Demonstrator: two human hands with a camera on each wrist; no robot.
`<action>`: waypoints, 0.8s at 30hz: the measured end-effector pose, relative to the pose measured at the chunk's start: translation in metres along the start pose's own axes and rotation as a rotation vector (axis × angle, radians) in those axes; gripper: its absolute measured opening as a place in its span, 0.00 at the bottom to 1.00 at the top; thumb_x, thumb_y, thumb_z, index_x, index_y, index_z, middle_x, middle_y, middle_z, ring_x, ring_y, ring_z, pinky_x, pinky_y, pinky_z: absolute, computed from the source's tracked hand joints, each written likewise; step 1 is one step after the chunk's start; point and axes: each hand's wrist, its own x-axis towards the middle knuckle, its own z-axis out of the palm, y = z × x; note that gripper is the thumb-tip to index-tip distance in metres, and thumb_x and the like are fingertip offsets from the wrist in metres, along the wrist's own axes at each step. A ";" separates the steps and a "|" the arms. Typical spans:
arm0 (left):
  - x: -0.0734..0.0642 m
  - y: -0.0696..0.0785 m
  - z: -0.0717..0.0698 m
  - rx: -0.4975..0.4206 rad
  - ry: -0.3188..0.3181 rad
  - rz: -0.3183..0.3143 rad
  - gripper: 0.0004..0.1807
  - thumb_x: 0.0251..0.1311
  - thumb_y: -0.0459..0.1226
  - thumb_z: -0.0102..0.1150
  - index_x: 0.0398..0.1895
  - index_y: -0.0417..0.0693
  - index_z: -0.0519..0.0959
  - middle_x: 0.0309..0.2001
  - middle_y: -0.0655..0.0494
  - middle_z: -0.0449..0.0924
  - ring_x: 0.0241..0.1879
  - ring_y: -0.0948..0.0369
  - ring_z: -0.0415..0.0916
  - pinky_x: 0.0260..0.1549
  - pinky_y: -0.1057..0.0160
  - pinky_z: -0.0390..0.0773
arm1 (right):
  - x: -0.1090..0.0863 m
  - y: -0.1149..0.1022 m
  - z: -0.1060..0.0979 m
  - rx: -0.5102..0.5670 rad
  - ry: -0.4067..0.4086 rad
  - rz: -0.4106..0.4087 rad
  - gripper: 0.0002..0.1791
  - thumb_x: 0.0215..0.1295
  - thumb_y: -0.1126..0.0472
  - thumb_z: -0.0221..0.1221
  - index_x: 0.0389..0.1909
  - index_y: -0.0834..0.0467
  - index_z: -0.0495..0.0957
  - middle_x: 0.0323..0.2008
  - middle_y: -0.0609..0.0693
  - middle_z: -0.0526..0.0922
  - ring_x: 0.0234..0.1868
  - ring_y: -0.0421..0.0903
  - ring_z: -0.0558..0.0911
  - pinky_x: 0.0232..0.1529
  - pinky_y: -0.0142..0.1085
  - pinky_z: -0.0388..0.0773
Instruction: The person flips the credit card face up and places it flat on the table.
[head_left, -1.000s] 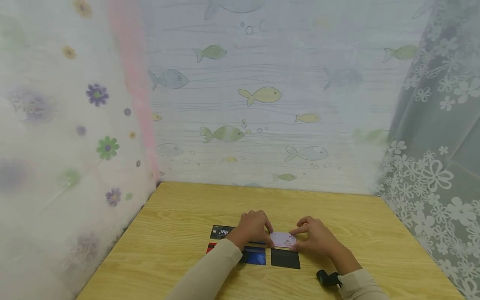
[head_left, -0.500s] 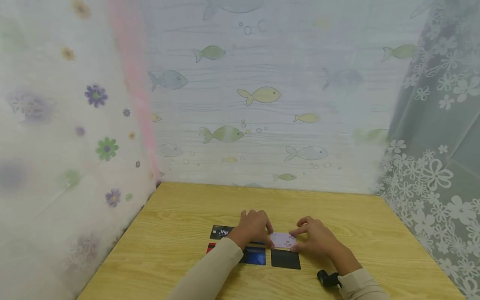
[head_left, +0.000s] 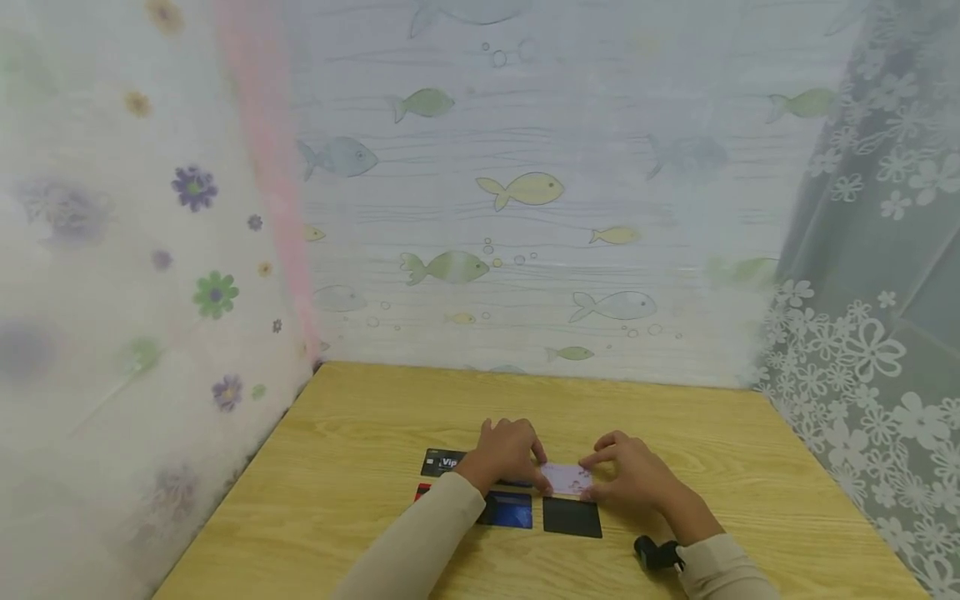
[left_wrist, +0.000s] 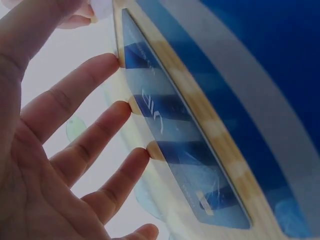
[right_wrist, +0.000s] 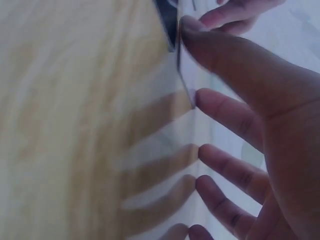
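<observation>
A pale pink card (head_left: 566,479) with a small printed pattern lies between both hands. My left hand (head_left: 506,454) pinches its left end, thumb at the near corner and index finger at the far one. My right hand (head_left: 633,475) holds the right end likewise; in the right wrist view its thumb (right_wrist: 192,30) and index fingertip are at the edge of the card (right_wrist: 186,70). Just below, a plain black card (head_left: 572,517) lies flat. In the left wrist view, the other left fingers touch the table beside a blue card (left_wrist: 170,125) with white lettering.
A blue card (head_left: 510,510), a black Vip card (head_left: 444,462) and a red card (head_left: 422,492) lie left of the pink one, partly hidden by the left arm. A black device (head_left: 654,553) sits at the right wrist. Patterned curtains stand behind the wooden table (head_left: 360,417).
</observation>
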 end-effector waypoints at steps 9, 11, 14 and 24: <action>-0.009 -0.014 -0.005 0.005 0.024 0.068 0.24 0.53 0.64 0.73 0.52 0.72 0.88 0.60 0.65 0.82 0.62 0.51 0.78 0.63 0.36 0.70 | 0.002 -0.004 -0.005 0.010 -0.027 -0.072 0.27 0.56 0.36 0.73 0.52 0.47 0.89 0.54 0.53 0.80 0.54 0.53 0.79 0.52 0.55 0.79; -0.014 -0.022 -0.011 0.008 0.044 0.078 0.23 0.56 0.64 0.71 0.53 0.71 0.88 0.60 0.64 0.83 0.61 0.53 0.79 0.58 0.40 0.76 | 0.003 -0.006 -0.005 0.013 -0.009 -0.084 0.25 0.59 0.38 0.72 0.52 0.48 0.88 0.55 0.54 0.80 0.55 0.54 0.79 0.53 0.56 0.79; -0.021 -0.037 -0.018 0.010 0.060 0.073 0.24 0.57 0.63 0.70 0.54 0.69 0.88 0.60 0.63 0.82 0.61 0.54 0.79 0.54 0.43 0.79 | 0.003 -0.013 -0.007 0.038 0.020 -0.102 0.24 0.62 0.39 0.71 0.52 0.50 0.88 0.57 0.57 0.79 0.58 0.58 0.78 0.56 0.59 0.78; -0.052 -0.090 -0.042 -0.030 0.101 0.018 0.23 0.55 0.59 0.74 0.50 0.62 0.89 0.59 0.57 0.82 0.60 0.49 0.78 0.54 0.39 0.77 | 0.013 -0.048 -0.004 0.024 0.071 -0.134 0.21 0.61 0.43 0.72 0.51 0.49 0.88 0.57 0.54 0.80 0.58 0.58 0.79 0.57 0.60 0.77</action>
